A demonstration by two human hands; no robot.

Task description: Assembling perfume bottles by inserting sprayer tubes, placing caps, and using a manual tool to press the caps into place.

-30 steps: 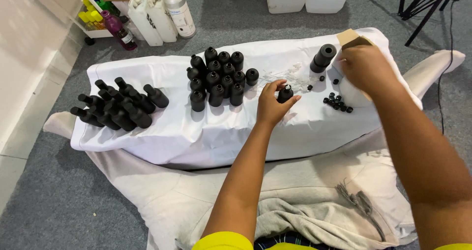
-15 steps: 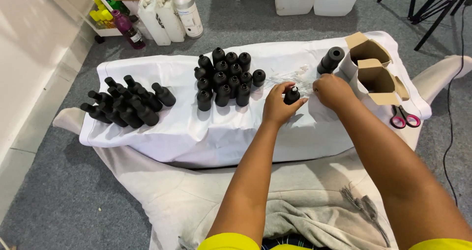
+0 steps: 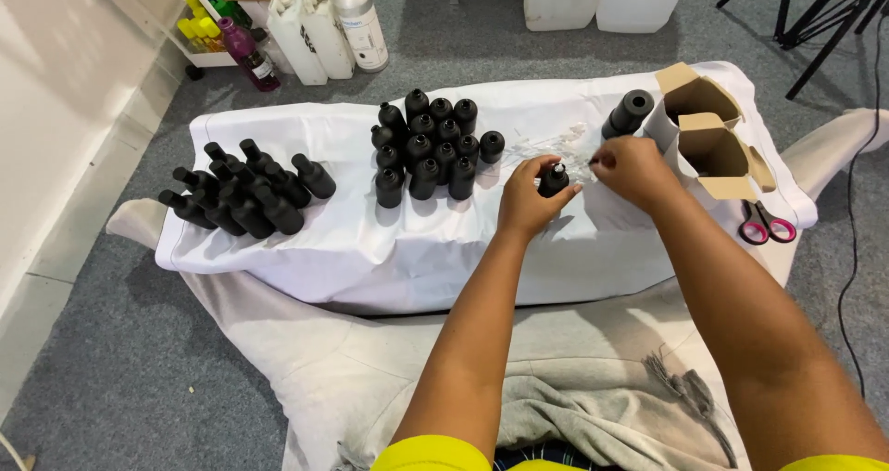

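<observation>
My left hand (image 3: pixel 528 196) grips a small black bottle (image 3: pixel 554 180), upright, just above the white cloth (image 3: pixel 352 239). My right hand (image 3: pixel 632 167) is right beside it, fingertips pinched near the bottle's top; what they pinch is too small to tell. Thin clear tubes (image 3: pixel 546 143) lie on the cloth just behind both hands. A cluster of upright black bottles (image 3: pixel 428 143) stands to the left of my left hand. Another bunch of black bottles (image 3: pixel 245 188) lies on its side at the cloth's left end.
An open cardboard box (image 3: pixel 708 138) sits at the right end, a black bottle (image 3: pixel 630 113) beside it. Pink-handled scissors (image 3: pixel 765 222) lie near the right edge. White jugs and a silver bottle (image 3: pixel 324 22) stand on the grey floor behind.
My right hand came back from the far right toward the bottle in my left hand. The view shifted, bringing the box and scissors into sight.
</observation>
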